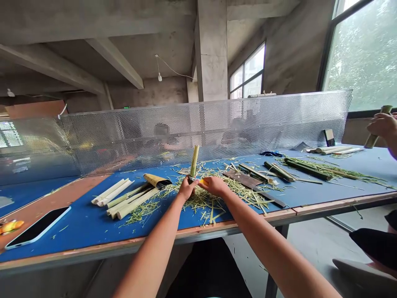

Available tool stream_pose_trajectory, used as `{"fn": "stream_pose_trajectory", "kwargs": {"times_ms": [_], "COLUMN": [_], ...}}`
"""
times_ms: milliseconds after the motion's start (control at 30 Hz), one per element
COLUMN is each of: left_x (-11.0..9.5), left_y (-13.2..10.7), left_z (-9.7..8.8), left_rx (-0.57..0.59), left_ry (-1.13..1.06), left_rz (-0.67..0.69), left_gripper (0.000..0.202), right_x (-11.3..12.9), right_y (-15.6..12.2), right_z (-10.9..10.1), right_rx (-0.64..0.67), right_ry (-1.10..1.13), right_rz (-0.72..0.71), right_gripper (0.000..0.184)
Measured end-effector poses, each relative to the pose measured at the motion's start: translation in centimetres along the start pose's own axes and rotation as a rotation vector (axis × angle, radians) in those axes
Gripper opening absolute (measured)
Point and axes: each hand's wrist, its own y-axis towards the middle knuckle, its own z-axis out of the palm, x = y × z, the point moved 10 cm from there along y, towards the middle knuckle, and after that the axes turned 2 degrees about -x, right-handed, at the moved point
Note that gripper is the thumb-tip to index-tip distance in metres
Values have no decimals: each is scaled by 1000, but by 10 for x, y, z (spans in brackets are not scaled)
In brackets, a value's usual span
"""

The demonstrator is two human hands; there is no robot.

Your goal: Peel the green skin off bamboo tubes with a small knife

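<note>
My left hand [187, 188] is closed around the lower part of an upright bamboo piece [194, 160], which tilts slightly to the right. Close beside it, my right hand [214, 185] grips a tool with a yellow handle [204, 182]; its working end is hidden near the bamboo. Beneath both hands lies a heap of green and pale bamboo shavings [204, 200] on the blue tabletop [89, 225]. A dark bamboo piece with a yellowish side [156, 181] rests left of the heap. Right of it, a flat brown blade-like piece [242, 179] lies among the shavings.
Pale bamboo strips [111, 192] and a phone [39, 227] lie to the left. Dark green bamboo lengths [307, 169] are on the right, where another person's hand [383, 124] holds a bamboo piece. A perforated metal screen [139, 132] runs along the back, with people behind it.
</note>
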Motion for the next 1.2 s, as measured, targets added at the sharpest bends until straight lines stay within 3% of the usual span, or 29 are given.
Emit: {"fn": "stream_pose_trajectory", "kwargs": {"times_ms": [167,367,567,733,933,1200], "left_x": [-1,0,7,3,-2,-12], "left_y": [-4,-3,4,8,8,-1], "left_z": [-1,-6,-9,-22,-24,-17], "left_rx": [-8,-18,-42,-171,-232,-166], "left_ry": [-15,172,207,337,416,394], "left_rz": [-43,-45,-21,72,84,115], "left_gripper": [42,42,42,42,45,36], "right_x": [6,4,2,2,2,-3], "right_y": [-1,-1,-1,0,1,0], "right_z": [-3,1,8,3,-7,5], "right_rx": [1,9,76,23,-58,3], "right_ry": [-62,-103,-105,-132,-173,-44], "right_rz": [-14,-14,10,69,107,10], "right_gripper": [53,56,62,67,62,57]}}
